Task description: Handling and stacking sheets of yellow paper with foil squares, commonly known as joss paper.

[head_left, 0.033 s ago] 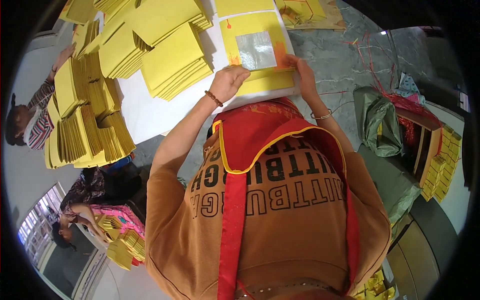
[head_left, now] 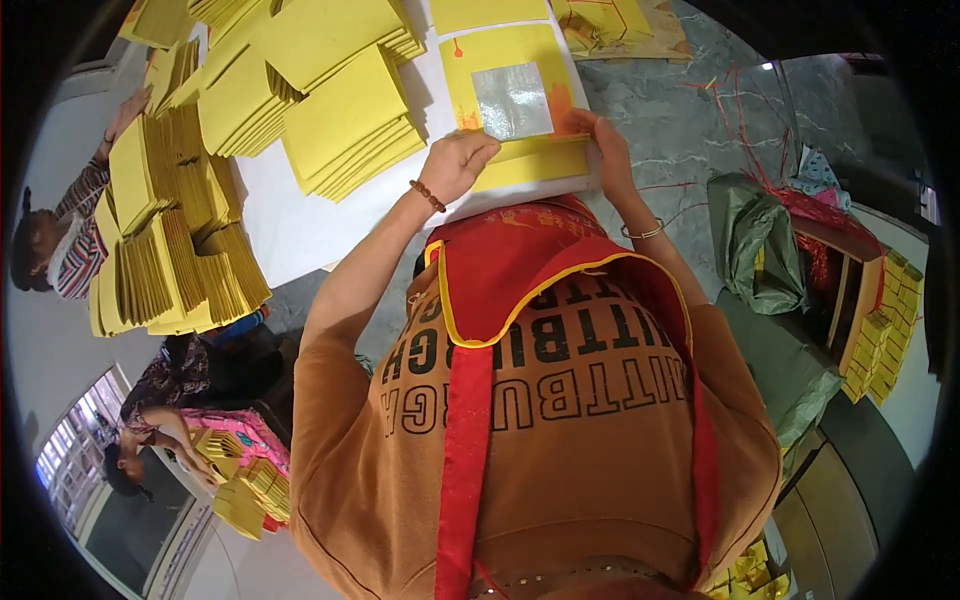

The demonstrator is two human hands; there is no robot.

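A yellow paper sheet [head_left: 500, 52] with orange print and a silver square [head_left: 513, 98] in its middle lies before me at the table's near right corner. My left hand [head_left: 462, 163] is closed, its fingertips pinching the sheet's near edge just below the silver square. My right hand [head_left: 612, 152] grips the same sheet at its near right corner, thumb and forefinger together. Under the sheet's near edge more yellow paper [head_left: 530, 165] shows. Left of my left hand, folded yellow paper stacks [head_left: 345, 125] lie on the white tabletop [head_left: 300, 215].
More folded yellow bundles [head_left: 165, 250] stand along the table's left end, where a person in a striped sleeve [head_left: 80, 255] reaches in. Another person [head_left: 160, 420] handles yellow stacks at lower left. At right are a green plastic bag [head_left: 755, 245], red strings and yellow bundles [head_left: 885, 325].
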